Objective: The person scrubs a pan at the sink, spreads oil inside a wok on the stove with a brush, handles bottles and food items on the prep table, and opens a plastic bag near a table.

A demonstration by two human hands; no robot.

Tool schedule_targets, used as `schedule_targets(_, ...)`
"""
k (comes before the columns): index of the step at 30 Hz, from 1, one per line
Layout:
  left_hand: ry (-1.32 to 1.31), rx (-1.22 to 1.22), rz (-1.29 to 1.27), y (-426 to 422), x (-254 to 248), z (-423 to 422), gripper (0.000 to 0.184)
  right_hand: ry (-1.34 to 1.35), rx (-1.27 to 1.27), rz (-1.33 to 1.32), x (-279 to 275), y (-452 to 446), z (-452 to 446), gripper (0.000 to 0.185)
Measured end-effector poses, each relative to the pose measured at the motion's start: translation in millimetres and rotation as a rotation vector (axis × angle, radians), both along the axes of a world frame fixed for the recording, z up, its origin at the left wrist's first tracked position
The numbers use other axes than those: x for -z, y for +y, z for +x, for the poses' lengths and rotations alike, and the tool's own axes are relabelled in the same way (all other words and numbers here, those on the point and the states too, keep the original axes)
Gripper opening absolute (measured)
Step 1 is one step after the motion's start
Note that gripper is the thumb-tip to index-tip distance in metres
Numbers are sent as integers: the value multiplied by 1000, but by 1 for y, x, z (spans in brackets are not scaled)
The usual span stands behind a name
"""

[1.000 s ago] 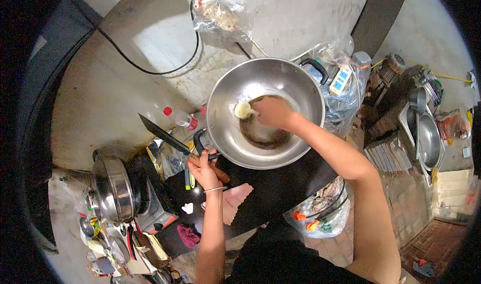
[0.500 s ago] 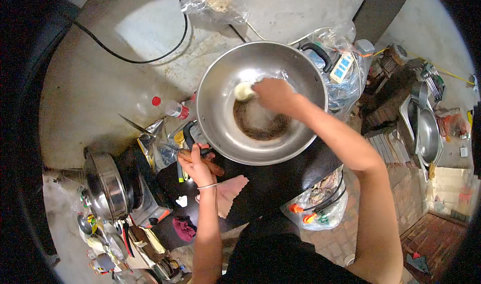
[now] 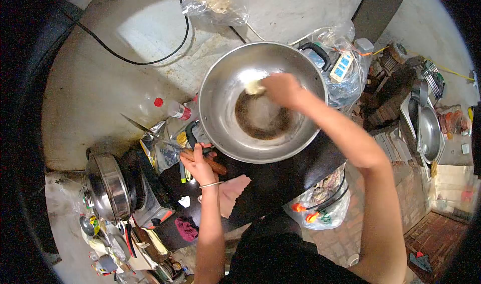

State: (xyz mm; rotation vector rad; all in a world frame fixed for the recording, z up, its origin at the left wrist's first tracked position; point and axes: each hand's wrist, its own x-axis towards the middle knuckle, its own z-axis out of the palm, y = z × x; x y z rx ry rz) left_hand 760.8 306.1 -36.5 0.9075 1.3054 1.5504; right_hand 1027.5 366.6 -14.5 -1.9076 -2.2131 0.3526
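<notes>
A large steel wok (image 3: 215, 113) with black handles has a brown, wet-looking ring on its bottom. Inside it, my right hand (image 3: 282, 89) is closed on a small pale yellow piece (image 3: 254, 87), which is blurred and lies at the upper edge of the ring. My left hand (image 3: 199, 164) is wrapped round the brown wooden handle of a knife (image 3: 140, 125), beside the wok's left black handle (image 3: 191, 133). The dark blade points up and left. Just below this hand a pink cloth (image 3: 231, 194) lies on the dark table (image 3: 270, 186).
A bottle with a red cap (image 3: 178, 110) stands left of the wok. A lidded steel pot (image 3: 112, 186) is at the far left. A power strip (image 3: 341, 66) lies on plastic bags at the right. A dark red cloth (image 3: 187, 229) is near the table's front edge.
The camera view has shifted, so the wok appears higher. My right hand has moved within the wok with the pale piece. My left hand still holds the knife.
</notes>
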Motion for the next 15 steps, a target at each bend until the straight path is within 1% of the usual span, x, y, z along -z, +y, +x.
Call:
schedule_targets(1, 3, 1, 0, -2, -1, 0, 19, 81, -104, 121, 18, 6, -12, 15)
schedule_targets(2, 10, 10, 0, -2, -3, 1, 19, 85, -99, 123, 10, -3, -21, 15)
schedule_targets(4, 16, 20, -2, -1, -4, 0, 20, 52, -322, -120, -8, -30, -37, 19)
schedule_targets(6, 4, -2, 37, 0, 1, 0, 20, 101, -417, -229, -21, -58, 0, 18)
schedule_targets(8, 7, 7, 17, -1, -1, -1, 20, -88, -251, -407, -49, -58, 36, 21)
schedule_targets(9, 11, 20, 5, -1, -2, 0, 20, -97, -186, -301, -45, -53, 54, 16)
schedule_targets(11, -1, 15, 4, -2, 2, -1, 21, -132, 40, -169, -39, -39, 51, 16)
schedule_targets(13, 1, 7, 40, 0, 4, -2, 21, 53, 19, -30, -14, -24, 27, 16)
schedule_targets(14, 4, 7, 46, 0, 2, 0, 21, 56, 19, -24, -4, -22, 16, 16)
schedule_targets(15, 15, 5, 25, 0, -1, 1, 21, 75, -158, -43, 6, -23, 3, 18)
